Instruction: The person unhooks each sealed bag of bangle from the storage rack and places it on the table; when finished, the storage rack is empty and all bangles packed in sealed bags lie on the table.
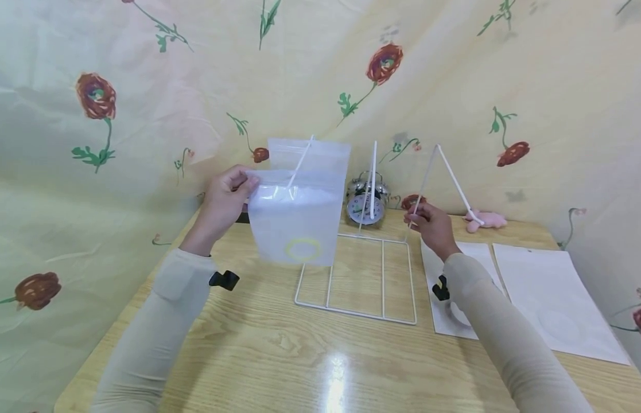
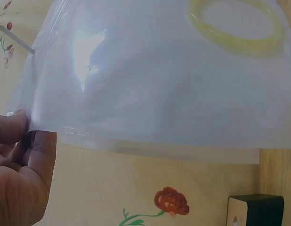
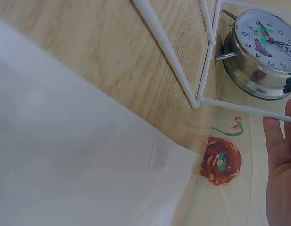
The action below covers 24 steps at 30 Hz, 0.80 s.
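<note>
Numerals (image 3: 249, 45) ring the clock (image 3: 259, 60) behind the white rack (image 1: 383, 275).

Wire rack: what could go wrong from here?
The front bag meets the left prong near its tip: may drop if the left hand releases it.
The wire rack could tip if the right hand lets go.
The alarm clock stands close behind; a shifted rack might knock it.

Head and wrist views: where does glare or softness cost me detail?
Head view: bright reflection on the tabletop, sheen high on the held bag; left wrist view: white glare patch on that bag; right wrist view: the flat white bag looks hazy, numerals readable on the alarm clock.
</note>
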Available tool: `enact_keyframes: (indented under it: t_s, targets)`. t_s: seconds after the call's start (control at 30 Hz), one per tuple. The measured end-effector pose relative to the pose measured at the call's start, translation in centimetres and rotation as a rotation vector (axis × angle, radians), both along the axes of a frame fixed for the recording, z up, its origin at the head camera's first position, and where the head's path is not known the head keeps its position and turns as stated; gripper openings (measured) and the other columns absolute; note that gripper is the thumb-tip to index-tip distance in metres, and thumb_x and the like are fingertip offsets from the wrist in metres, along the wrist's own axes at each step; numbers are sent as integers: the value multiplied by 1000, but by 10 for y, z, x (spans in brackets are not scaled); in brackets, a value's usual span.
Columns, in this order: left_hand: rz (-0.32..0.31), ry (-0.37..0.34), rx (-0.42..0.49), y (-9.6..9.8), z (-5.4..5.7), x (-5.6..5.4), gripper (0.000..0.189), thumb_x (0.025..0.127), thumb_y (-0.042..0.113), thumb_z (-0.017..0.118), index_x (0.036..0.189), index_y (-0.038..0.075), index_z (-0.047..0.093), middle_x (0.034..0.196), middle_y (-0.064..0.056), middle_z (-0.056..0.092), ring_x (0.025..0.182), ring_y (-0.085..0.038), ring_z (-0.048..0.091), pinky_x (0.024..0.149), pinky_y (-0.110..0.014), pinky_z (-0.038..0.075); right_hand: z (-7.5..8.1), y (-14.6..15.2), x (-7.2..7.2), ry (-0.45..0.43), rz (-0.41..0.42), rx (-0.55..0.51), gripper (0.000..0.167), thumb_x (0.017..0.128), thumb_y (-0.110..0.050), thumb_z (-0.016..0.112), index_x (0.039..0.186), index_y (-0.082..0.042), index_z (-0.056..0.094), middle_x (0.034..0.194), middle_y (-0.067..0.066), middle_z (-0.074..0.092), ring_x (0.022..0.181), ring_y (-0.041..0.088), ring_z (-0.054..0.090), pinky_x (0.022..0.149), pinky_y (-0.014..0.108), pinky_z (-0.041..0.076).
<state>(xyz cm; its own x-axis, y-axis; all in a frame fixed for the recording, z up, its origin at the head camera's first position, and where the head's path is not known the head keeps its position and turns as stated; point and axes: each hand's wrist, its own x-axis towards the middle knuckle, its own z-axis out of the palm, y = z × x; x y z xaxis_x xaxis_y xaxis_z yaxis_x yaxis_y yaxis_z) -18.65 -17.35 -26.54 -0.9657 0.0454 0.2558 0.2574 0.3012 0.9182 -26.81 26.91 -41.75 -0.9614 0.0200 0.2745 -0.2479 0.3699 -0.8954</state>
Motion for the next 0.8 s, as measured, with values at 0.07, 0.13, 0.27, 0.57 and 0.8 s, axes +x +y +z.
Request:
enact_keyframes:
  t_s: [0.07, 0.13, 0.27, 0.57, 0.8]
  targets:
    - [-2, 5, 6, -1, 1, 2, 22, 104, 16, 56, 119, 2, 63, 122, -15, 66, 92, -26, 63, 73, -33, 60, 0, 0, -1, 4, 4, 5, 14, 99, -1, 61, 105, 11, 62, 96, 9, 71, 80, 0, 65, 73, 19, 57]
    - [-4, 10, 14, -2, 1, 4, 22, 104, 15, 56, 120, 1, 63, 122, -16, 65, 91, -26, 63, 72, -32, 60, 0, -1, -1, 7, 8, 11, 12, 99, 0, 60, 105, 11, 62, 97, 11, 70, 80, 0, 65, 73, 19, 57]
    - [-21, 2, 40, -2, 2, 7, 23, 104, 12, 56, 120, -2, 61, 123, -17, 65, 91, -26, 65, 74, -35, 61, 0, -2, -1, 8, 15, 27, 14, 100, -1, 59, 106, 12, 61, 102, 19, 69, 81, -1, 64, 74, 18, 57]
    - [-26, -3, 45, -3, 3, 12, 24, 104, 11, 55, 122, -3, 61, 125, -18, 64, 96, -27, 65, 77, -33, 60, 6, 0, 2, -17, 46, 30, 16, 101, 3, 54, 109, 16, 58, 113, 35, 62, 82, -1, 64, 77, 20, 57]
    - [-17, -7, 25, 0, 5, 15, 24, 104, 12, 56, 123, -1, 62, 126, -17, 64, 98, -29, 64, 83, -40, 59, 3, 7, 0, 18, 55, 40, 14, 101, 4, 53, 107, 16, 58, 107, 29, 65, 81, -3, 63, 76, 18, 56]
